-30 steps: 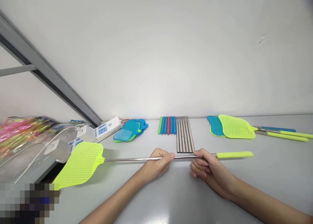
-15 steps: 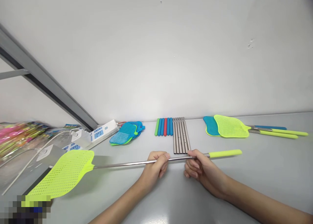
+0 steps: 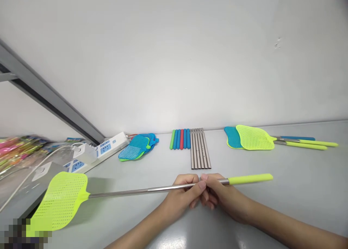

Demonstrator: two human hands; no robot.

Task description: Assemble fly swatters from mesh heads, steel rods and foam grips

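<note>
A long fly swatter (image 3: 67,198) lies across both hands, its yellow-green mesh head at the left and its yellow-green handle at the right. Its telescopic metal rod is drawn out. My left hand (image 3: 182,198) is closed on the rod, thumb on top. Right beside it, my right hand (image 3: 223,194) pinches the rod close to the handle; the fingers of the two hands meet. Just beyond the hands lies a row of metal rods (image 3: 199,149), with coloured handle grips (image 3: 180,139) in green, blue and red to their left.
Loose blue and green swatter heads (image 3: 137,147) are stacked at the back left. Several assembled swatters (image 3: 255,137) lie at the back right. A white power strip (image 3: 111,147) with plugs and cables, and plastic-wrapped packages (image 3: 19,151), occupy the left side of the grey table (image 3: 299,180).
My hands have come together on the rod, the left moving right. The swatter head has shifted left and down in view, and the handle sits slightly lower.
</note>
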